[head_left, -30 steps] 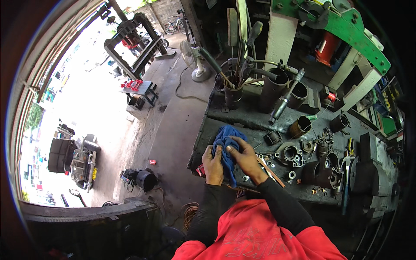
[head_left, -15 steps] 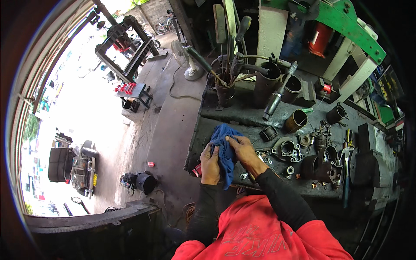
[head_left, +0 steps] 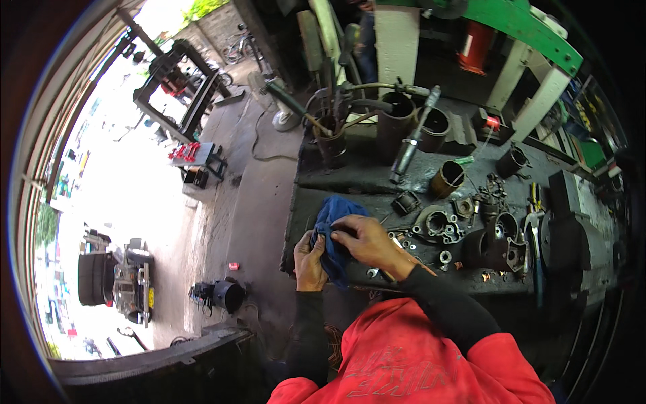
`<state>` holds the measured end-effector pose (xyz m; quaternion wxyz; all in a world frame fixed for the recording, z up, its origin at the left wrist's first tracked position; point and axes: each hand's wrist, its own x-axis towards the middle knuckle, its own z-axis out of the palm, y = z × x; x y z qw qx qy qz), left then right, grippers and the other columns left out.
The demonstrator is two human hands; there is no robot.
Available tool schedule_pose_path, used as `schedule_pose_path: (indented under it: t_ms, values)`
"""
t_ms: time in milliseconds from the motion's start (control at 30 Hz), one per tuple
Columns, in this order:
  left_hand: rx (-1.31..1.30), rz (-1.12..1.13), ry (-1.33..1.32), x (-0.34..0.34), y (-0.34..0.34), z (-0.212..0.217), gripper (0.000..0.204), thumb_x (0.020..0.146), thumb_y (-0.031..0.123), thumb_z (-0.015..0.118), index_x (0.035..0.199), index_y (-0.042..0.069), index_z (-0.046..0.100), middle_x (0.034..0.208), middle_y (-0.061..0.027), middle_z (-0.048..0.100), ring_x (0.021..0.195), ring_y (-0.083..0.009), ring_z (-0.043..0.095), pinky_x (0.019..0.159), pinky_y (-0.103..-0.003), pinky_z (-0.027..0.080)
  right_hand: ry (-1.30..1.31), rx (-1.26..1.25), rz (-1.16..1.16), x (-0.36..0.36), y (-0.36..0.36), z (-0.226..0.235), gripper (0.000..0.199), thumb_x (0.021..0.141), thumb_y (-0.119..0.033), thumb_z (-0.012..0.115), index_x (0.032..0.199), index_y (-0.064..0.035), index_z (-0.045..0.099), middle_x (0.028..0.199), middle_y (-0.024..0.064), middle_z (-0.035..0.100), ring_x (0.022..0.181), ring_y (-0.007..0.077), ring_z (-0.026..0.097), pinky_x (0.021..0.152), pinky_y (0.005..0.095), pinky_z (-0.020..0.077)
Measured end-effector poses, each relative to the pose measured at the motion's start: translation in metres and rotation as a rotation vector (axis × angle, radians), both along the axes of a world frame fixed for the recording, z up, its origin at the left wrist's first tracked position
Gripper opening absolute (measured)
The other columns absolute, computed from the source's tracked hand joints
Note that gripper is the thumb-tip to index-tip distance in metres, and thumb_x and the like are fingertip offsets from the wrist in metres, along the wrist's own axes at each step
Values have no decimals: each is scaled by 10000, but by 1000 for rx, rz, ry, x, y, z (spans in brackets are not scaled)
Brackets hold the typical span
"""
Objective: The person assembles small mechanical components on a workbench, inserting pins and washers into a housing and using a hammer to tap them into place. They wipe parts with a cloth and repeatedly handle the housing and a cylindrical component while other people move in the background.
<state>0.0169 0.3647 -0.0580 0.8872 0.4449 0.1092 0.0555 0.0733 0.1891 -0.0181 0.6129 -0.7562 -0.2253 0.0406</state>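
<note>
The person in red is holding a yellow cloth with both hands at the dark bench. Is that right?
Not quite: the cloth is blue, not yellow, as the head view shows. The left hand and right hand do hold it at the dark bench.

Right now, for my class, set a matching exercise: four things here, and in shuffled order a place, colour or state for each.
1. Cloth
2. Upper-right crossbeam
3. Rusty can
4. Small table

A. Green
B. Bearing red pieces
C. Held by left hand and right hand
D. Standing on the workbench

Pairs: 1-C, 2-A, 3-D, 4-B
</note>
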Motion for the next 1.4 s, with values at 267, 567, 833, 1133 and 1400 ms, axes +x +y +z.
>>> schedule_pose_path:
  t_ms: [267, 567, 833, 1133, 1400]
  values:
    - [-399, -14, 212, 12, -12, 3, 252, 1112, 153, 561, 1275, -18, 651, 1170, -152, 752, 1028, -246, 752, 920, -393, 634, 724, 619, -101, -9, -10, -1, 133, 991, -22, 726, 1117, -7, 765, 957, 59, 771, 806, 97, 661, 724, 250, 534]
    - [32, -238, 64, 12, -5, 20, 314, 1031, 102, 649, 1296, -65, 640, 1144, -120, 732, 975, -201, 736, 858, -331, 616, 496, 386, -57, -18, -16, -12, 118, 979, -87, 754, 1061, -4, 739, 883, 50, 720, 777, 131, 673, 724, 312, 565]
    - [452, 36, 144, 75, 39, -21, 456, 988, 109, 734, 1385, -76, 608, 1215, -158, 735, 1084, -265, 723, 962, -371, 572, 541, 513, -117, -59, -80, -15, 72, 965, -55, 737, 1001, 7, 727, 836, 40, 713, 692, 106, 629, 623, 295, 514]
    - [1770, 563, 85, 15, -21, 10, 488, 954, 180, 786, 1364, -40, 642, 1273, -200, 705, 1104, -293, 678, 965, -397, 522, 958, 766, -364, -214, -287, -14, 162, 939, -27, 800, 1043, 29, 688, 1020, 128, 743, 831, 175, 695, 746, 321, 595]
    - [766, -914, 199, -88, -292, 37, 327, 964, 104, 801, 1277, 22, 750, 1058, -56, 759, 915, -85, 681, 805, -258, 573, 770, 283, -560, -239, -372, -20, 145, 945, -101, 822, 1019, -19, 729, 860, -3, 695, 776, 69, 624, 696, 245, 529]
